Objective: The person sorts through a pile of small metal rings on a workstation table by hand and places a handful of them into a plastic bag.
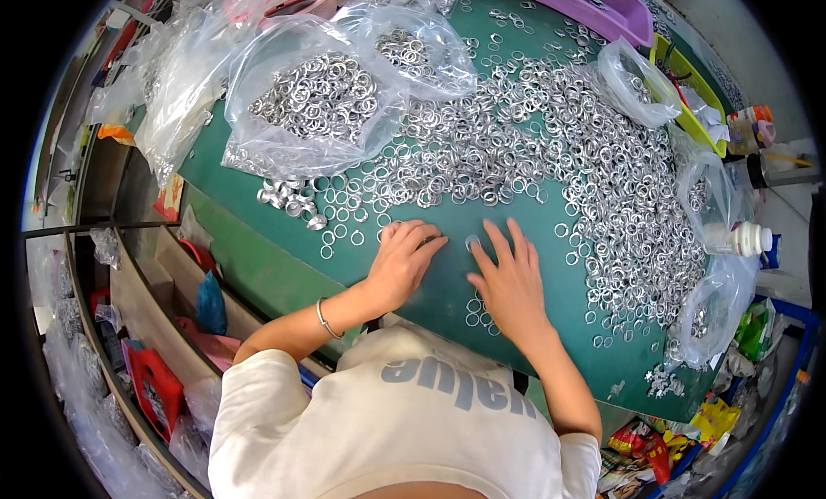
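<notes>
My left hand (pixel 403 260) is over the green tabletop with its fingers curled and the tips drawn together. Whatever lies between those fingertips is too small to make out. Just to its right, my right hand (pixel 513 280) has its fingers spread over the surface. A single metal ring (pixel 472 242) lies by my right index fingertip, seemingly touching it. Beneath the right palm's near side sits a small group of rings (pixel 480 314), partly covered by the hand. Beyond both hands spreads a broad heap of silvery rings (pixel 482 150), reaching down the right side.
Clear plastic bags of rings (pixel 318 103) stand at the back left. A purple tray (pixel 594 13) and a yellow-green basket (pixel 693 90) line the far right, near a white bottle (pixel 740 239). Shelving with a red bin (pixel 155 391) is at left; colourful packets (pixel 641 447) lie below right.
</notes>
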